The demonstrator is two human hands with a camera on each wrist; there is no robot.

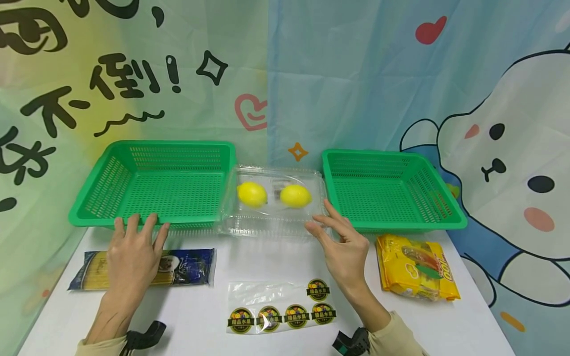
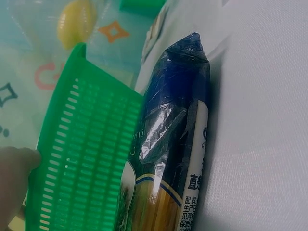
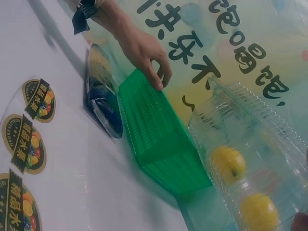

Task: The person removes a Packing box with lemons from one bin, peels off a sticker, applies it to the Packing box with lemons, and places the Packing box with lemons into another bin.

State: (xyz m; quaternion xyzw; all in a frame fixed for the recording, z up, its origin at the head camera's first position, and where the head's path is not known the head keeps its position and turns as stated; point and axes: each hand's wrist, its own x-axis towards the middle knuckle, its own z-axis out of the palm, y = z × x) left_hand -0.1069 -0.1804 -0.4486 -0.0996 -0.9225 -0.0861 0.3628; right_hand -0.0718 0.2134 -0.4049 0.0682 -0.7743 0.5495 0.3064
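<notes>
A clear plastic clamshell box [image 1: 267,225] with two lemons [image 1: 252,194] inside spans the gap between two green baskets. It overlaps the right edge of the left green basket [image 1: 178,220]. My right hand [image 1: 345,247] pinches the box's front right corner between thumb and fingers. With its fingers over the front rim of the left basket and the thumb on the outside, my left hand [image 1: 133,262] grips that rim. Below the left hand lies a blue-and-yellow pack of spaghetti [image 1: 191,267]. In the right wrist view, fingertips [image 3: 301,222] show at the box's edge.
The right green basket [image 1: 396,225] stands at the back right. A yellow snack package [image 1: 416,269] lies in front of it. A clear sheet with several round fruit stickers [image 1: 269,319] lies at the table's front middle. A printed curtain [image 1: 347,74] hangs behind.
</notes>
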